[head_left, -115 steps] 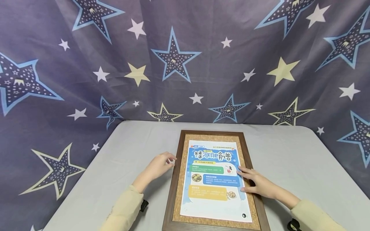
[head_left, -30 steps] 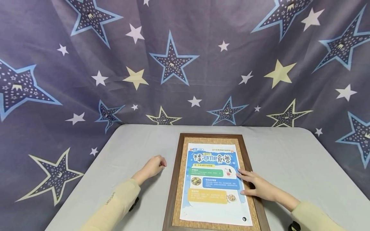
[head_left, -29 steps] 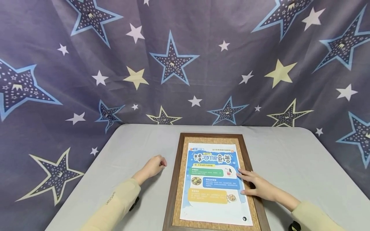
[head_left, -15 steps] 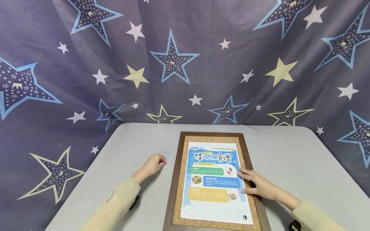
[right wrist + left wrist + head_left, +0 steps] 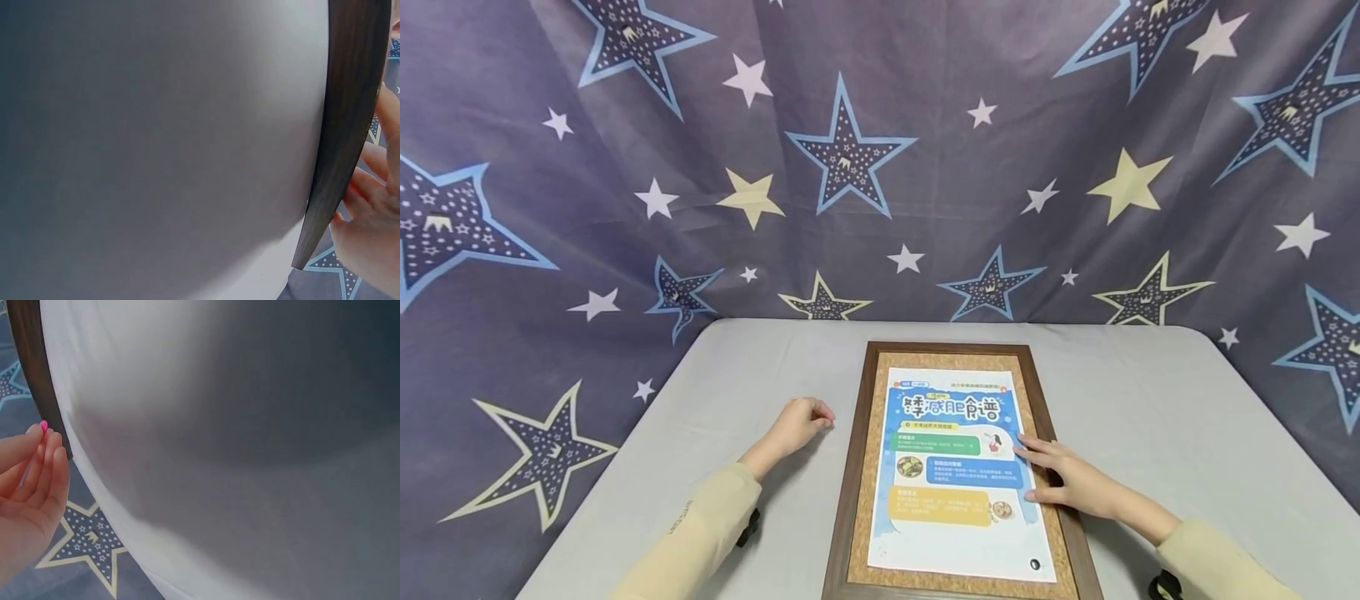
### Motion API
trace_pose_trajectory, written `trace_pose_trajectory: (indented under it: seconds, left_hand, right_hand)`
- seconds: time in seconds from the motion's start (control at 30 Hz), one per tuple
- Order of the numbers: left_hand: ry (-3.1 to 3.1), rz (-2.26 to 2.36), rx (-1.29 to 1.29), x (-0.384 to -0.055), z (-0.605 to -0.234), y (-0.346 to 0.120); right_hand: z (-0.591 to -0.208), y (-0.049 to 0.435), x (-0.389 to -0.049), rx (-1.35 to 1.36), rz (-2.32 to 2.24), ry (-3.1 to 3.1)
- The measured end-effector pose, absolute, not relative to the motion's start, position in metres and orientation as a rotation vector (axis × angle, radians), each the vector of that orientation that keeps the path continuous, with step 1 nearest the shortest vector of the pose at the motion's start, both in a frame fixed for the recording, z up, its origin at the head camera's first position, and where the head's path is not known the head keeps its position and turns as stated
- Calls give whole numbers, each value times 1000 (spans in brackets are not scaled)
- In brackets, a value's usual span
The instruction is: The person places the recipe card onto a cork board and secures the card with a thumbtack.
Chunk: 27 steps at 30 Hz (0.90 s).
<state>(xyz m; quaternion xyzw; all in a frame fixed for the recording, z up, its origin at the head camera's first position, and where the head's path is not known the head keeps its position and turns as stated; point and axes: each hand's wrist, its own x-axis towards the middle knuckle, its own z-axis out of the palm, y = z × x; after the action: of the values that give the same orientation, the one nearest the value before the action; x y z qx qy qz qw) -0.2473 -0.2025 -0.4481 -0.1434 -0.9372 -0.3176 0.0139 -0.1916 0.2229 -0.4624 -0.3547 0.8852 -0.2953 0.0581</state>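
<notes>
A dark-framed cork board lies on the table, bearing a printed blue and white poster with Chinese text. My right hand rests over the board's right side, fingers spread and fingertips on the poster's right edge. In the right wrist view, the fingers of that hand show beyond the dark frame. My left hand is just left of the frame, low over the table. Its thumb and fingertips pinch a small pink-tipped thing, seen in the left wrist view; the rest of it is hidden.
A grey cloth covers the table, reaching past the board on both sides. Behind it and to its sides hangs a dark star-patterned curtain. Black wrist straps show under the sleeves.
Compared with the earliest frame, my left hand has drawn back left from the frame and its fingers have closed together. In the last second it has hardly moved. My right hand stays in place.
</notes>
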Motion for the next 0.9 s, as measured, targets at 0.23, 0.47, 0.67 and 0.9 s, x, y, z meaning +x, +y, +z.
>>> trace_pose_trajectory:
  seconds: [0.23, 0.47, 0.67, 0.9]
  left_hand:
    - [-2899, -1202, -443, -246, -445, -199]
    - [-2887, -1385, -512, -236, -440, -193]
    - [-2901, -1574, -577, -228, -439, -188]
    - [-2915, -1719, -656, -218, -437, -179]
  right_hand:
    - [-464, 223, -192, -1084, -891, 2684]
    - [-463, 222, -192, -1100, -885, 2696]
    - [-463, 222, -190, -1108, -889, 2707]
    - [-462, 222, -191, -1091, -908, 2695]
